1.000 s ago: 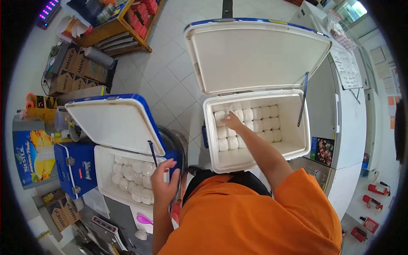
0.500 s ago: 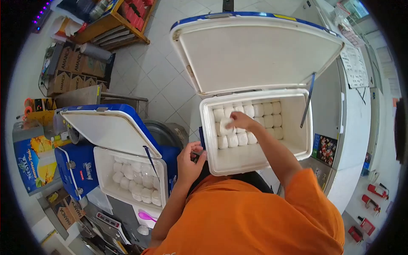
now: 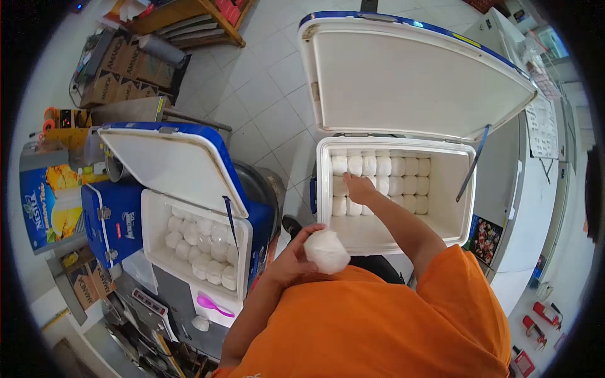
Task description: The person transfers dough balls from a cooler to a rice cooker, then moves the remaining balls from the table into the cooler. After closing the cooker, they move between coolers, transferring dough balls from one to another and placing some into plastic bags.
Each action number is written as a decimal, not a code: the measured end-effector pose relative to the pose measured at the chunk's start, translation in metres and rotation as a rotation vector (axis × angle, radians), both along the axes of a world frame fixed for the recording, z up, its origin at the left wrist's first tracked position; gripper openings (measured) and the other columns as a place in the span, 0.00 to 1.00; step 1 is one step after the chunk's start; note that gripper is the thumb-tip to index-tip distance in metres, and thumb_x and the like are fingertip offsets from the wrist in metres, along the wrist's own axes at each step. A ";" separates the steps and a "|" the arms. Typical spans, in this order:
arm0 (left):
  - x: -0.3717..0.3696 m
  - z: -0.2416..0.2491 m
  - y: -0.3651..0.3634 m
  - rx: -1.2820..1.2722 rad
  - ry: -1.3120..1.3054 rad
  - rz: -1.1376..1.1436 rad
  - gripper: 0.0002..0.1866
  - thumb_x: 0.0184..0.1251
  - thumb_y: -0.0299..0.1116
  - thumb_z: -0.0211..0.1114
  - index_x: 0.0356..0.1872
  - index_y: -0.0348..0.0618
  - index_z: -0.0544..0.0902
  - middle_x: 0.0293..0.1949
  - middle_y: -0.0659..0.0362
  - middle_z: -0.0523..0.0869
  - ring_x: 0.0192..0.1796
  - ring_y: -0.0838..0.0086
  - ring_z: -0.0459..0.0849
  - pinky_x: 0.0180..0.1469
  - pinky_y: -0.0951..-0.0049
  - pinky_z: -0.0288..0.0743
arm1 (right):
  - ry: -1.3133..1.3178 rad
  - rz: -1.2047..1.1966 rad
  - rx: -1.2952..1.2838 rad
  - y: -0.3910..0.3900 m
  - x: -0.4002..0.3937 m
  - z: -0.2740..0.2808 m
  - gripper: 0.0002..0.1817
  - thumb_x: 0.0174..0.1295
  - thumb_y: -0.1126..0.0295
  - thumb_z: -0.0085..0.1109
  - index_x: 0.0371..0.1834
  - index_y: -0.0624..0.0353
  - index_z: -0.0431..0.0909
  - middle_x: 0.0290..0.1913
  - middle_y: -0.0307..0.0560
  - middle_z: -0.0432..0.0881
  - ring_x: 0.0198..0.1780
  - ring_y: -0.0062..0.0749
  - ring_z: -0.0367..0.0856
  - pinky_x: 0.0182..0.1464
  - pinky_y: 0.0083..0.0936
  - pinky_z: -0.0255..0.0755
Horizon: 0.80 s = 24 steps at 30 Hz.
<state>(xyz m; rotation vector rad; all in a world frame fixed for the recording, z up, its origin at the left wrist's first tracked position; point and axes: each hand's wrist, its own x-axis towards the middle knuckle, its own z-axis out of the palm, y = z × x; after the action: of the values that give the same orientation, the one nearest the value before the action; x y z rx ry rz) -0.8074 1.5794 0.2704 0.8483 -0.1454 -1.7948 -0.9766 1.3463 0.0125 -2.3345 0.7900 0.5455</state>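
My left hand (image 3: pixel 296 255), in front of my orange shirt, is wrapped around a round white bundle (image 3: pixel 328 252) in thin, clear-looking plastic. My right hand (image 3: pixel 360 189) reaches into the open white-lined cooler (image 3: pixel 466 208) on the right, its fingers curled onto a white bundle in the left part of the middle row. Part of that bundle is hidden under the hand. Similar white bundles (image 3: pixel 397 166) sit side by side in rows in this cooler. The raised lid (image 3: pixel 416 79) leans back behind it.
A second blue cooler (image 3: pixel 196 242), lid up, stands at left with white bundles (image 3: pixel 214 251) inside. Near it are a pink spoon (image 3: pixel 214 305), a scale (image 3: pixel 150 301) and a small blue cooler (image 3: pixel 113 220). Cardboard boxes (image 3: pixel 120 63) stack at far left.
A white bundle is now in my left hand, which was free before. My right hand, earlier lifting a bundle, is back low among the rows. The camera view has shifted.
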 end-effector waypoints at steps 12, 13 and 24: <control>0.056 0.010 0.103 -0.105 -0.025 0.277 0.25 0.75 0.47 0.61 0.65 0.44 0.78 0.42 0.40 0.85 0.41 0.48 0.87 0.40 0.59 0.84 | 0.183 0.122 -0.014 -0.002 0.027 0.011 0.36 0.54 0.69 0.74 0.62 0.60 0.62 0.57 0.57 0.83 0.57 0.54 0.87 0.57 0.53 0.78; 0.059 0.008 0.114 -0.113 0.031 0.329 0.24 0.74 0.47 0.62 0.64 0.45 0.78 0.41 0.43 0.84 0.40 0.51 0.85 0.38 0.62 0.83 | 0.177 0.142 -0.013 -0.002 0.031 0.013 0.36 0.54 0.69 0.74 0.62 0.60 0.62 0.57 0.57 0.83 0.57 0.54 0.87 0.57 0.53 0.78; 0.176 0.045 0.253 0.054 -0.821 0.824 0.37 0.56 0.43 0.82 0.68 0.49 0.79 0.73 0.52 0.74 0.60 0.54 0.80 0.59 0.59 0.81 | 0.312 0.305 -0.318 -0.014 0.012 0.049 0.31 0.55 0.53 0.74 0.60 0.58 0.83 0.73 0.55 0.74 0.71 0.51 0.74 0.71 0.50 0.68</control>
<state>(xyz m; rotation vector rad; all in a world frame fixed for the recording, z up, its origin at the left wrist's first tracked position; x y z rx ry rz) -0.6316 1.8324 0.3153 1.3940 -0.2293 -0.6261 -0.9642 1.3326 0.0619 -2.7261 0.7007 0.9977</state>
